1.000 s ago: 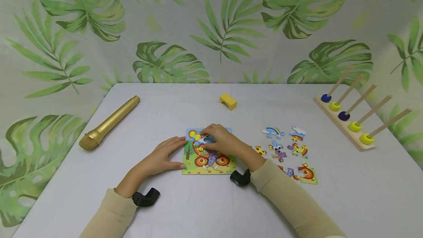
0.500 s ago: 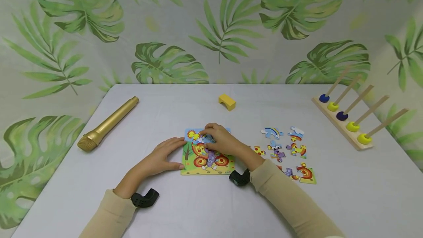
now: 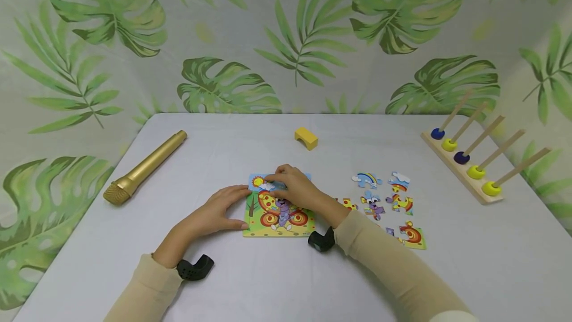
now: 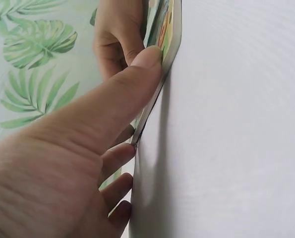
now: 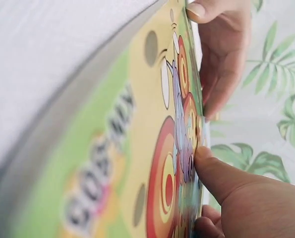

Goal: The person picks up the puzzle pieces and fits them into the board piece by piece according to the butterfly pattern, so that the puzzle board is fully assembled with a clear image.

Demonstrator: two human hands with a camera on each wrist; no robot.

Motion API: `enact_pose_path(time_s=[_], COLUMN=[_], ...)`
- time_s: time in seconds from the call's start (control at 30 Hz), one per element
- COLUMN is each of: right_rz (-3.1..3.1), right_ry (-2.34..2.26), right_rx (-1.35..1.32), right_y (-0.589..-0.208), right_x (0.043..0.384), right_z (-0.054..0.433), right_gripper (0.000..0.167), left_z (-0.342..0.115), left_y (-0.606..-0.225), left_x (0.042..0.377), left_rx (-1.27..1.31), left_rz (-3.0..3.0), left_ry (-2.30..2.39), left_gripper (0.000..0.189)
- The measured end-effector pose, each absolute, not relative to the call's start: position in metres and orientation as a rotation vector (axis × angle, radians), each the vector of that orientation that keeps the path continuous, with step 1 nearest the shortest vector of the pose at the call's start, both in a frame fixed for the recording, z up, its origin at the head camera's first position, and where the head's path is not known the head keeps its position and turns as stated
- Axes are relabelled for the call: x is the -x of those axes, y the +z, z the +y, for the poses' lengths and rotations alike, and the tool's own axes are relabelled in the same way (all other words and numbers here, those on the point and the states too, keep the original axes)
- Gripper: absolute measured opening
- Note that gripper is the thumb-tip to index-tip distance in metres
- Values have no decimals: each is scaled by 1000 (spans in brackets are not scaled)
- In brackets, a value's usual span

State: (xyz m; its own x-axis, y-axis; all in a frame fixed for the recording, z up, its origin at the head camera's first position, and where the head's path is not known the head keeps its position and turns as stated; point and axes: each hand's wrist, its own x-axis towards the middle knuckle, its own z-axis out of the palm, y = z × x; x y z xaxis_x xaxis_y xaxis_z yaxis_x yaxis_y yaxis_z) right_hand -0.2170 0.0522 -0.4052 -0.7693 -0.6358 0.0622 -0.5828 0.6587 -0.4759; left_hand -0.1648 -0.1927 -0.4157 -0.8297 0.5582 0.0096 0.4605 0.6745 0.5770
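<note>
- Board (image 3: 268, 230) lay well in from the table's (image 3: 241, 153) far edge.
- Left hand (image 3: 216, 215), fingers extended, touched its left edge.
- Right hand (image 3: 299, 188) was over its upper part; whether grasping anything, I couldn't tell.
- Right-edge rack (image 3: 465, 177): five pegs (image 3: 501, 149), five beads (image 3: 492, 188).

White table (image 3: 250, 277): puzzle board (image 3: 282, 216), pieces (image 3: 373, 206), microphone (image 3: 146, 167), block (image 3: 306, 137), rack (image 3: 460, 169).

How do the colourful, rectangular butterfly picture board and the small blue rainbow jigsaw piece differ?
The board is bigger than the rainbow piece. The board has straight sides; the piece has knobs. The left hand touches the board; the piece lies untouched. Both carry brightly coloured printing.
</note>
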Motion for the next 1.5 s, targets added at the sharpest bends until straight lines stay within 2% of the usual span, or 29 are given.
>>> enact_pose_path(time_s=[0.47, 0.63, 0.8, 1.03, 1.23, 1.5], right_rz=[2794, 2749, 2706, 2732, 2841, 2923], right_ry=[-706, -754, -885, -1160, -1332, -1403], right_rx=[988, 919, 895, 1025, 1145, 979], right_y=[-405, -401, -379, -345, -337, -333], right_x=[217, 213, 203, 190, 189, 179], right_z=[49, 51, 56, 94, 140, 185], right_gripper=[45, 51, 58, 59, 59, 56], left_z=[-188, -189, -190, -189, -189, -190], left_y=[-404, -407, -408, -408, -409, -411], left_x=[176, 176, 175, 175, 175, 176], left_rx=[-873, -871, -858, -844, -825, -841], left_rz=[2666, 2665, 2665, 2663, 2660, 2660], left_ry=[786, 805, 823, 821, 820, 826], left_gripper=[86, 86, 86, 86, 87, 86])
